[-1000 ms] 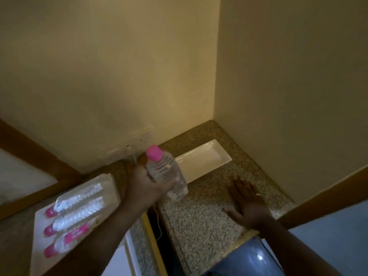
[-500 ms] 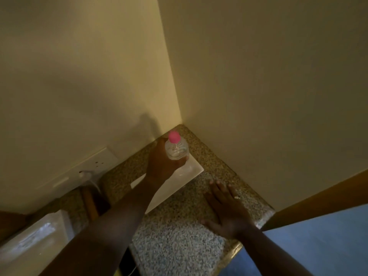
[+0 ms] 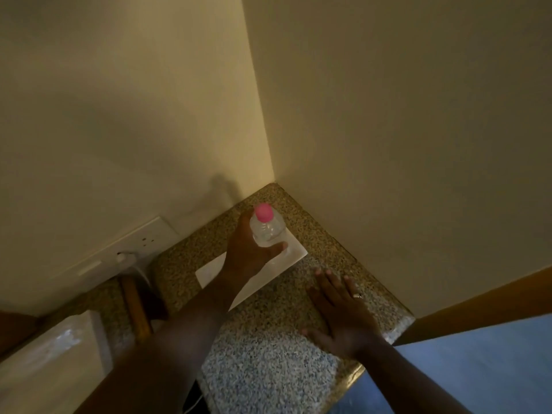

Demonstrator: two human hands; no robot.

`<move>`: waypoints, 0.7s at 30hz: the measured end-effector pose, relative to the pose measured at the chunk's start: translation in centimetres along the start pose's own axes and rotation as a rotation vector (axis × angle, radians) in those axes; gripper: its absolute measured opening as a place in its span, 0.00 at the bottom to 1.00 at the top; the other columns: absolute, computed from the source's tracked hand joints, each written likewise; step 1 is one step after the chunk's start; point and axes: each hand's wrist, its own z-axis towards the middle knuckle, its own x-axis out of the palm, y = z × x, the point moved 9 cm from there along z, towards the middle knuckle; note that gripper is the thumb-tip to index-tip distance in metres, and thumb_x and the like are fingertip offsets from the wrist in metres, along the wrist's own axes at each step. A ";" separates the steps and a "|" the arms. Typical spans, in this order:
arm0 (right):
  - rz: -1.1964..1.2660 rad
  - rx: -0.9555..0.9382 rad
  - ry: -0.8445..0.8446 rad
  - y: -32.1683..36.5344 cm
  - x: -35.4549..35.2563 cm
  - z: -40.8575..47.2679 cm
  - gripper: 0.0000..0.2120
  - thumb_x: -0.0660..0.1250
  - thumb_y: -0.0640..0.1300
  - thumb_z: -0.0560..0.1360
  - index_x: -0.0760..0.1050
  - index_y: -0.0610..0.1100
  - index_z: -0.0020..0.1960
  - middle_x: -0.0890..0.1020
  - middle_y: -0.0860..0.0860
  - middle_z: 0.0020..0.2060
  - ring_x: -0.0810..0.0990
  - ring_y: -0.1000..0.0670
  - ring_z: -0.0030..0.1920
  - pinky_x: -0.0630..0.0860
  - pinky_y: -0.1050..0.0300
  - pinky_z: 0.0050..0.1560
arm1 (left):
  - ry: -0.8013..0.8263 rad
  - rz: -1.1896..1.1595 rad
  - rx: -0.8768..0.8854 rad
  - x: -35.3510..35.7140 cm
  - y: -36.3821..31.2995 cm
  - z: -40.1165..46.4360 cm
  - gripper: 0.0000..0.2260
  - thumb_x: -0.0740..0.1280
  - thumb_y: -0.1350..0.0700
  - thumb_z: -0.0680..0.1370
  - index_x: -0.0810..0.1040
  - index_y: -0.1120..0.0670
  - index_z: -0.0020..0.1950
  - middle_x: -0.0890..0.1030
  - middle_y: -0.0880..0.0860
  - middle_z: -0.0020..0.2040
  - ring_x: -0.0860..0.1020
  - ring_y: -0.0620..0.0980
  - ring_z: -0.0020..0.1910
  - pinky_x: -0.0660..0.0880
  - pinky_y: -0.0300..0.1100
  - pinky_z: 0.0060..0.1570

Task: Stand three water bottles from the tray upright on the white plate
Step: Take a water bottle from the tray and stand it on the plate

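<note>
Walls, two plain cream-painted planes [image 3: 388, 115], meet in a vertical corner above the speckled granite surface [image 3: 268, 354], which fills the lower middle of the view and ends at a rounded front edge. White rectangular tray [image 3: 53, 366], at the lower left, is blurred, and its contents cannot be made out beyond a pale glint. White wall socket plate [image 3: 125, 249] sits on the left wall with a white plug [image 3: 124, 258] in it. White rectangular plate [image 3: 294, 252] lies on the surface near the corner, set at a slant, its middle hidden by the forearm. Left hand [image 3: 248, 252] reaches over the plate; its grip is closed around the clear plastic water bottle [image 3: 268, 231], thumb on the near side, fingers behind. The bottle stands upright at the far end of the plate; whether its base touches the plate cannot be told, as the hand covers it. Right hand [image 3: 340, 312] lies flat and unclenched on the surface, fingers spread, just beside the plate's near right edge, holding nothing. Round pink cap [image 3: 264, 212] tops the bottle. Pale ring [image 3: 357, 295] sits on one finger of the right hand.
</note>
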 end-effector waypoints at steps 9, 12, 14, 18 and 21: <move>-0.027 -0.062 0.035 3.5 0.1 0.6 0.42 0.49 0.75 0.76 0.54 0.48 0.80 0.47 0.43 0.80 0.40 0.40 0.78 0.38 0.38 0.75 | -0.092 0.621 0.069 -7.4 2.8 -5.1 0.60 0.65 0.24 0.62 0.40 0.56 0.78 0.44 0.60 0.80 0.38 0.61 0.77 0.39 0.63 0.73; -0.021 -0.020 0.031 2.6 0.1 0.0 0.43 0.50 0.75 0.76 0.54 0.48 0.80 0.49 0.42 0.79 0.38 0.43 0.78 0.39 0.39 0.76 | -0.025 0.798 0.140 -8.2 4.4 -6.1 0.58 0.57 0.20 0.63 0.37 0.55 0.78 0.39 0.59 0.79 0.32 0.60 0.76 0.34 0.62 0.71; 0.009 0.017 0.003 2.5 0.2 -0.6 0.42 0.52 0.75 0.76 0.53 0.49 0.80 0.50 0.44 0.79 0.37 0.46 0.78 0.42 0.39 0.76 | 0.001 0.904 0.135 -8.3 4.9 -7.1 0.58 0.54 0.19 0.62 0.35 0.54 0.77 0.37 0.58 0.79 0.27 0.57 0.73 0.29 0.60 0.69; 0.018 -0.145 0.038 10.0 1.5 -0.4 0.41 0.52 0.75 0.76 0.59 0.48 0.78 0.55 0.42 0.78 0.43 0.45 0.77 0.47 0.38 0.74 | -0.096 0.880 -0.021 -15.2 10.1 -12.6 0.58 0.57 0.20 0.63 0.37 0.54 0.78 0.40 0.60 0.79 0.27 0.56 0.74 0.29 0.60 0.70; 0.016 -0.210 0.060 14.6 2.7 -0.1 0.41 0.51 0.75 0.75 0.59 0.49 0.78 0.56 0.43 0.78 0.46 0.45 0.77 0.44 0.42 0.75 | -0.143 0.934 -0.105 -19.9 13.3 -16.9 0.57 0.51 0.18 0.63 0.43 0.55 0.79 0.43 0.59 0.79 0.35 0.59 0.77 0.33 0.62 0.71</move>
